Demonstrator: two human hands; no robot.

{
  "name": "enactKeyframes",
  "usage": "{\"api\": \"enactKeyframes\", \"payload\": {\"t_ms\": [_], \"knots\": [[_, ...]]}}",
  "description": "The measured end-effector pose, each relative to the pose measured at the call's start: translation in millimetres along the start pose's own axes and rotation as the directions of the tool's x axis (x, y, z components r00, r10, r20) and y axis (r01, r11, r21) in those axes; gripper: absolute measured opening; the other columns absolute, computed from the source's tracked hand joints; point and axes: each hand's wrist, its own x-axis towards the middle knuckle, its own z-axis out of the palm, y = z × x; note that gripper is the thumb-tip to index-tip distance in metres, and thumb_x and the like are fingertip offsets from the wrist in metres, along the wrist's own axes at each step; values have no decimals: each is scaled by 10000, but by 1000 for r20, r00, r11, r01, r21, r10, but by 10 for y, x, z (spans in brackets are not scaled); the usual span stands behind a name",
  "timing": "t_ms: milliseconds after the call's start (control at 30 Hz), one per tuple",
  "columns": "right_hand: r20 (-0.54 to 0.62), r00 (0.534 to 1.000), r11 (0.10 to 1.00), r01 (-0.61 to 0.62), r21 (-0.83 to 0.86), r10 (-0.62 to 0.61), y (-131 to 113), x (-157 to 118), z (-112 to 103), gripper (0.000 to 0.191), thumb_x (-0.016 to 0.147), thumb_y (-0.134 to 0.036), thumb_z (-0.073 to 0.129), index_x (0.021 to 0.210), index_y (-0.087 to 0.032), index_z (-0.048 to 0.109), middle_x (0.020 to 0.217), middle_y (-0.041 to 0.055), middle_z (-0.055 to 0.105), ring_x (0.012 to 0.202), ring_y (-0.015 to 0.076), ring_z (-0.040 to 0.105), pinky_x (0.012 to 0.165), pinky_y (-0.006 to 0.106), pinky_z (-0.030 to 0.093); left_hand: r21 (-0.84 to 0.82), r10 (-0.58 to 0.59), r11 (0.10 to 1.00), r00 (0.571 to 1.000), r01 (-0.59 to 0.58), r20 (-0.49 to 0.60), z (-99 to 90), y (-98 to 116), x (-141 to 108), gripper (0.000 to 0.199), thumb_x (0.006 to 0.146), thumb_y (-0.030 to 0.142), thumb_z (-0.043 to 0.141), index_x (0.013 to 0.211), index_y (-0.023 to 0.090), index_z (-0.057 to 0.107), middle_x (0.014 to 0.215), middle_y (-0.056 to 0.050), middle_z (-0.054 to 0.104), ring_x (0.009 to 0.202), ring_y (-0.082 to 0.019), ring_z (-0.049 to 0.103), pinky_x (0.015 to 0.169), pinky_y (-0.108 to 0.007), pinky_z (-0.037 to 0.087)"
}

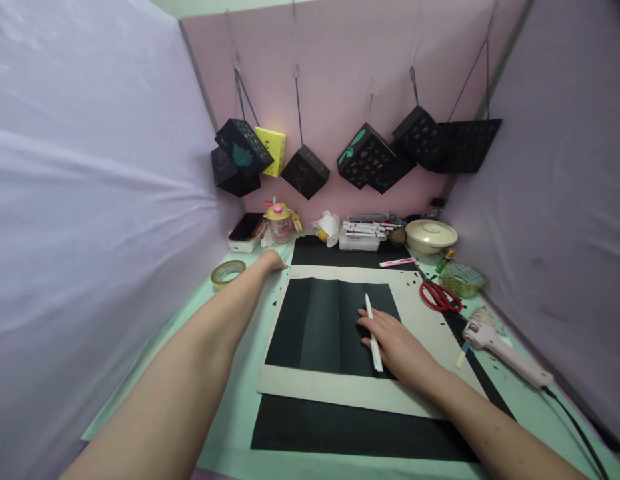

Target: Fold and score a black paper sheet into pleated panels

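Observation:
A white pen (pixel 373 333) is held in my right hand (pixel 387 340), between the thumb and fingers. The hand rests on the right part of a black sheet (pixel 323 327) with upright fold lines. Under the sheet lies a pale board (pixel 340 392), on top of a larger black sheet (pixel 350 427). My left hand (pixel 275 259) is stretched far forward, near the board's far left corner; its fingers are mostly hidden, so I cannot see what they hold. A roll of tape (pixel 225 281) lies left of that forearm.
At the right are red-handled scissors (pixel 443 297), a glue gun (pixel 507 353) with a cord, and a green basket (pixel 460 280). Along the back stand a pink-and-yellow jar (pixel 280 225), a box of pens (pixel 360 239) and a cream bowl (pixel 431 237). Decorated black boxes (pixel 306 171) hang above.

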Motion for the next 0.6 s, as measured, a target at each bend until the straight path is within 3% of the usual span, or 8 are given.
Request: {"api": "enactKeyframes", "payload": {"t_ms": [67, 167, 233, 333, 400, 467, 533, 600], "knots": [[1, 1000, 1000, 5, -6, -5, 1, 2, -1, 269, 884, -201, 543, 1148, -214, 593, 1365, 121, 546, 1268, 282, 492, 1042, 489, 421, -90, -59, 994, 998, 61, 16, -50, -30, -56, 337, 912, 350, 581, 1189, 159, 564, 1190, -86, 585, 1016, -218, 606, 851, -423, 528], [-16, 1000, 1000, 15, -10, -16, 13, 7, 21, 267, 879, -195, 548, 1141, -210, 595, 1353, 125, 555, 1254, 284, 503, 1037, 486, 421, -274, -78, 959, 997, 80, 15, -134, -71, -310, 309, 953, 294, 503, 1203, 116, 541, 1045, -94, 620, 845, -160, 623, 722, -315, 536], [-34, 999, 1000, 12, 4, -12, 10, 9, 45, 272, 870, -192, 557, 1138, -214, 598, 1345, 126, 561, 1250, 287, 505, 1035, 493, 416, -398, -42, 917, 999, 41, 8, -136, -57, -622, 334, 993, 205, 346, 1280, 99, 481, 904, -76, 619, 674, -84, 571, 607, -200, 470], [-53, 999, 998, -8, 63, 12, -36, 11, 77, 274, 863, -194, 555, 1133, -211, 599, 1332, 136, 564, 1259, 290, 494, 1039, 493, 401, -582, 84, 811, 996, -59, 16, -1, 60, -1252, 375, 987, 261, 336, 1342, 233, 450, 808, 5, 563, 535, -39, 446, 496, -137, 356], [-71, 996, 987, -41, 157, 53, -81, 14, 89, 272, 869, -211, 541, 1138, -210, 587, 1319, 135, 565, 1246, 276, 505, 1035, 469, 403, -899, 231, 438, 969, -24, 87, 167, 187, -1679, 405, 939, 315, 430, 1331, 226, 483, 778, 9, 520, 513, -45, 402, 459, -146, 307], [-92, 985, 943, -112, 313, 147, -110, 26, 90, 269, 887, -259, 515, 1150, -231, 564, 1276, 112, 590, 1186, 248, 552, 1007, 447, 429, -971, 267, 233, 956, 58, 121, 364, 318, -2019, 479, 884, 355, 524, 1346, 237, 481, 780, 12, 501, 528, -58, 403, 463, -157, 309], [-113, 958, 847, -174, 503, 264, -103, 48, 78, 240, 901, -348, 495, 1111, -248, 557, 1192, 85, 636, 1116, 229, 597, 973, 440, 457, -951, 203, 310, 978, -18, 47, 561, 422, -2231, 468, 900, 359, 492, 1358, 261, 481, 817, 0, 503, 587, -81, 441, 501, -175, 358], [-121, 920, 668, -176, 723, 373, -66, 79, 51, 256, 891, -453, 499, 1032, -246, 552, 1120, 75, 668, 1073, 217, 626, 943, 428, 484, -816, 236, 537, 967, -214, -98, 733, 480, -2327, 449, 928, 305, 447, 1376, 286, 468, 950, -38, 523, 788, -134, 523, 678, -243, 469]]}}
